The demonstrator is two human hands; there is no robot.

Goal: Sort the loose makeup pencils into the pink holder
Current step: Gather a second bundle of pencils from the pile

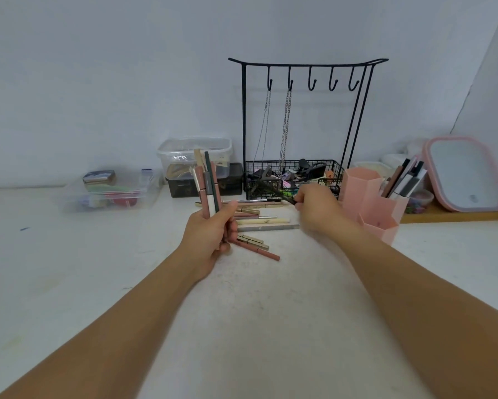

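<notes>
- Left hand [213, 234] up off the bench [69, 283], fingers curled round a bundle of pencils [208, 185] that stands upright out of the fist: pink, white, dark green and beige barrels fanned at the top.
- Right hand [314, 207] out ahead, blurred, fingertips pinching one thin dark pencil [285, 197] that slants away to the left, low over the pile.
- Between the two hands, the loose pencils [259, 223] lie flat on the bench, mostly side by side, gold, cream, grey and pink; one pink pencil [259, 250] sits nearest, angled, just beside the left hand.
- Just right of the right hand stands the pink holder [368, 203], a cluster of hexagonal cups; its right-hand cup already carries several pencils leaning rightward, the front cups show no contents from here.
- Behind the pile, a black wire rack [305, 110] with hooks, two chains hanging from it, and a wire basket [293, 174] at its foot full of small dark items.
- Left of that, a clear lidded tub [196, 156] stacked on a dark box [230, 182], and farther left a low clear tray [112, 191] of colourful bits.
- Far right, a pink-framed mirror [466, 174] leaning against the wall.
</notes>
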